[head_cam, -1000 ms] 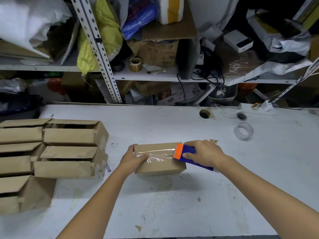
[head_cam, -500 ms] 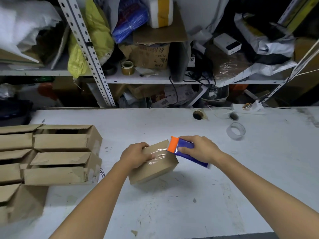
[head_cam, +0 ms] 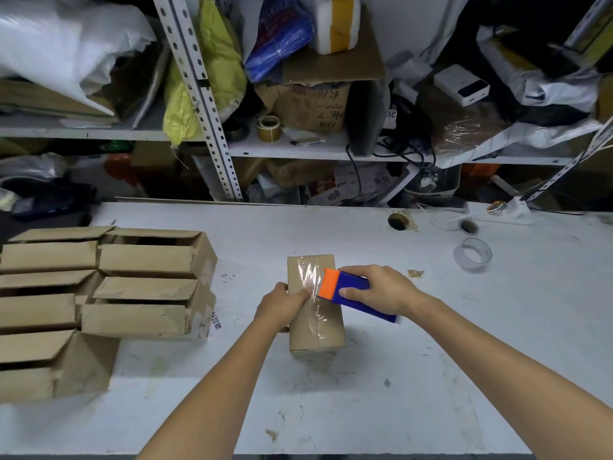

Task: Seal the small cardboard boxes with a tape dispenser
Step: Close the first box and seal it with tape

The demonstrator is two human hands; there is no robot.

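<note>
Our scuffed white tabletop [head_cam: 331,410] carries the small box [head_cam: 315,330] near its middle, with clear tape shining along the top seam. Open boxes [head_cam: 132,293] crowd the left edge, and a clear tape roll [head_cam: 472,255] lies toward the far right. Behind, shelves [head_cam: 298,147] are crammed with bags and cartons. Our left hand [head_cam: 282,303] grips the box's left side, fingers curled on it. Our right hand [head_cam: 381,290] clamps the blue-and-orange tape dispenser [head_cam: 348,290] against the box top.

A clear tape roll [head_cam: 472,254] is laid on the white tabletop [head_cam: 365,393] towards its far right. Behind it, a brown tape roll [head_cam: 268,127], a yellow bag [head_cam: 215,68] and a white box-shaped device [head_cam: 461,85] are kept on a cluttered shelf [head_cam: 292,149].
</note>
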